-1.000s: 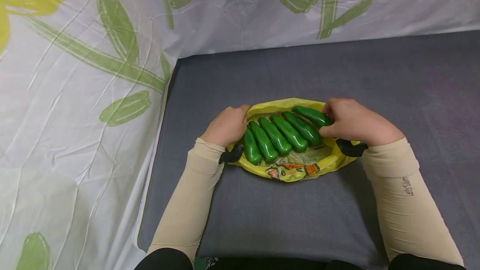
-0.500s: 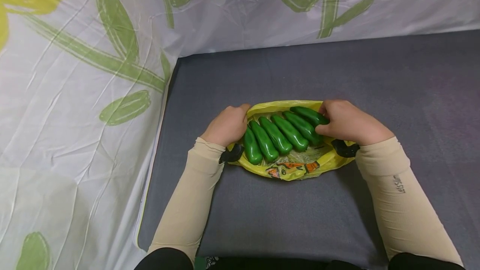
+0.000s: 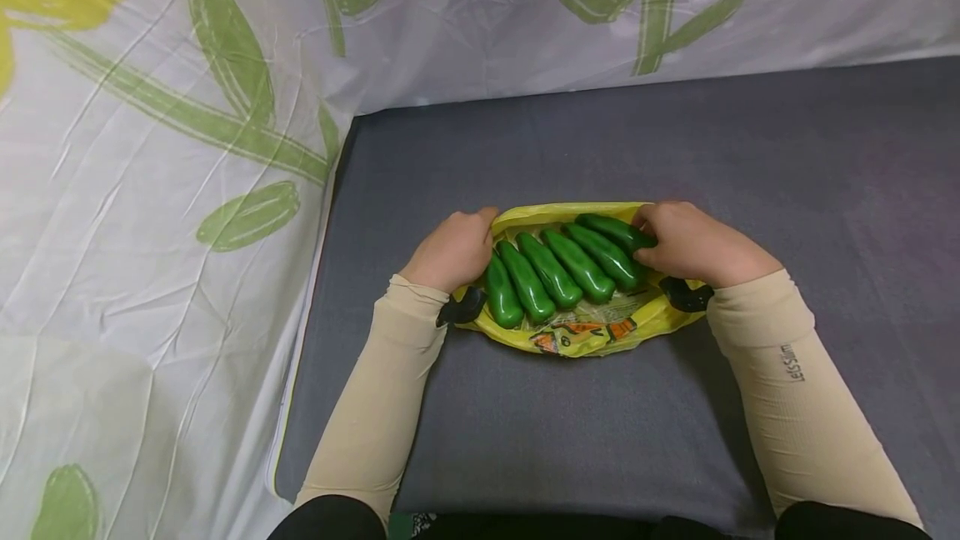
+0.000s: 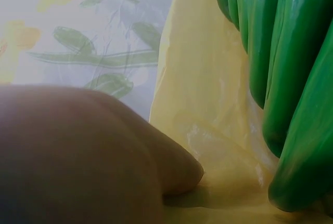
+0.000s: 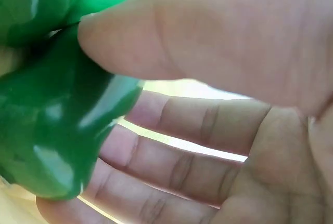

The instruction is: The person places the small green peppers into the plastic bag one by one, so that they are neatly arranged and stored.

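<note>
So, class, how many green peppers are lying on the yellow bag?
5 green peppers, side by side in a row on the yellow bag, between the left hand and right hand, which touches the rightmost; none seems hidden.

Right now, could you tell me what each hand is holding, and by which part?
The right hand pinches the rightmost green pepper at its right end, thumb on top. The left hand rests on the yellow bag's left edge; a grip cannot be told.

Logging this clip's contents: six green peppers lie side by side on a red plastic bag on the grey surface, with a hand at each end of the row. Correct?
Not quite: the plastic bag is yellow, not red, as the head view shows. The rest holds: six green peppers lie side by side on it, on the grey surface, with the left hand and right hand at the ends of the row.
</note>
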Tool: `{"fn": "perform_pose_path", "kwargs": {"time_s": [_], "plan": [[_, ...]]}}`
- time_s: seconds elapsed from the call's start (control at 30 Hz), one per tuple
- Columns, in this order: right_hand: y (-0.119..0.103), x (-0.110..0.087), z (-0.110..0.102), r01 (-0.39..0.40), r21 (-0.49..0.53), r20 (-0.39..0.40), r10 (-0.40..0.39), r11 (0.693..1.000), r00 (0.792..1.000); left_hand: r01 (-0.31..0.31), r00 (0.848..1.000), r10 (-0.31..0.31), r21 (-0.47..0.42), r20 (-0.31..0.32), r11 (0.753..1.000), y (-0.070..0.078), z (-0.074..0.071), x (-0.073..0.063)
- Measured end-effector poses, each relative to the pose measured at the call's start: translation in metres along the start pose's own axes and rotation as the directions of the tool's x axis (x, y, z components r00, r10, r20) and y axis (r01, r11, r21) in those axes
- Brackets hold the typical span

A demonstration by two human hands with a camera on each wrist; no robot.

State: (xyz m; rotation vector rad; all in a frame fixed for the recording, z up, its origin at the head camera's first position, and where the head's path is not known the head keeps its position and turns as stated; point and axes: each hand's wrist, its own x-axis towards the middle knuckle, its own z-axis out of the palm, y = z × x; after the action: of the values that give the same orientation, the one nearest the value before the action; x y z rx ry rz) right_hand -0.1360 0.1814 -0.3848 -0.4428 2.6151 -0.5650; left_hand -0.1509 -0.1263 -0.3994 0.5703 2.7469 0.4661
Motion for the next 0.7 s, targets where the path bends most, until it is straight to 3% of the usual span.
{"fn": "perform_pose_path", "kwargs": {"time_s": [0.33, 0.7], "plan": [[-0.002, 0.0, 0.0, 0.0, -0.004, 0.01, 0.0, 1.0, 1.0, 0.007, 1.0, -0.007, -0.007, 0.006, 1.0, -0.003, 0.001, 0.001], [-0.011, -0.01, -0.004, -0.01, 0.001, -0.029, 0.01, 1.0, 1.0, -0.013, 1.0, 0.013, -0.041, 0.023, 0.999, -0.003, 0.0, 0.0]]}}
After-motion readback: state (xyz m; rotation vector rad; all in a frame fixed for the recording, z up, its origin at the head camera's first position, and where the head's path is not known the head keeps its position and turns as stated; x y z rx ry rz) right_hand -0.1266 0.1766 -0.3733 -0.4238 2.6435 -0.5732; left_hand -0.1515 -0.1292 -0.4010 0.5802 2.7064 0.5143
